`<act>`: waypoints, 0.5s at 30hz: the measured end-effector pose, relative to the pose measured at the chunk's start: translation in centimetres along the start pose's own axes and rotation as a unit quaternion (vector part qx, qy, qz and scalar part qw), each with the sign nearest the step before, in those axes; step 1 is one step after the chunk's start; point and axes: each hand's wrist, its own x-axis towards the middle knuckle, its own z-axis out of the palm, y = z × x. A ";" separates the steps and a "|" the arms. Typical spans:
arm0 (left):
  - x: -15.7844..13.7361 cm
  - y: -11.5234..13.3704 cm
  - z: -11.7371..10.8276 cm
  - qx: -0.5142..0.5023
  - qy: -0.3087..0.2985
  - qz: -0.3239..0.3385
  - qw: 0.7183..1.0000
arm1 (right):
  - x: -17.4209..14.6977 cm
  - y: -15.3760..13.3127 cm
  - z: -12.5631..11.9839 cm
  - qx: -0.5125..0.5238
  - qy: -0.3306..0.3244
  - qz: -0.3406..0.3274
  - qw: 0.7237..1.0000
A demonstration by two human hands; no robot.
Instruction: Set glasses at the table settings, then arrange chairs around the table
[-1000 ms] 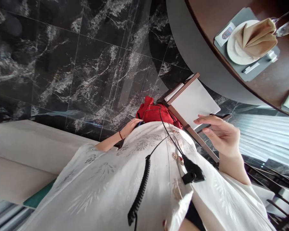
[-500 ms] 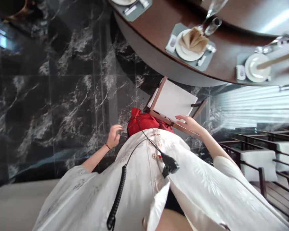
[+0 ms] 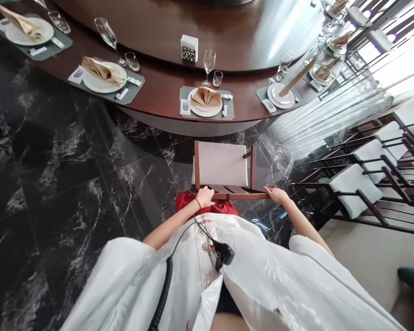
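Note:
A wooden armchair with a pale seat stands right in front of my body, its seat toward the round table. My left hand is closed around the left end of the chair's top rail. At the rail's right end, my right hand grips the corner, thumb and fingers on the wood. Red cloth shows below the rail, between the chair and my white top.
The dark wooden round table curves ahead, with place settings of plates, folded napkins, glasses and a napkin holder. More chairs line the right side. Sheer curtains hang behind. The floor is black marbled tile.
My left hand, free in the air before, has come onto the chair's top rail. The view has turned, and the chair now appears squarer to the table. My right hand stays at the chair.

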 end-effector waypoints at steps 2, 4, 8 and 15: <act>-0.6 -0.6 1.3 0.004 0.023 -0.002 1.000 | -0.5 -0.4 0.7 0.015 0.025 0.039 0.999; -1.1 -1.8 1.8 0.011 0.027 -0.017 0.999 | -0.9 -1.2 1.4 0.030 0.071 0.059 0.995; -2.7 -5.0 1.4 0.028 0.026 -0.046 0.998 | -1.9 -4.4 2.3 0.054 0.161 0.022 0.985; -6.1 -11.8 -0.3 0.048 0.027 -0.098 0.994 | 0.2 -12.1 -2.1 0.109 0.191 -0.021 0.975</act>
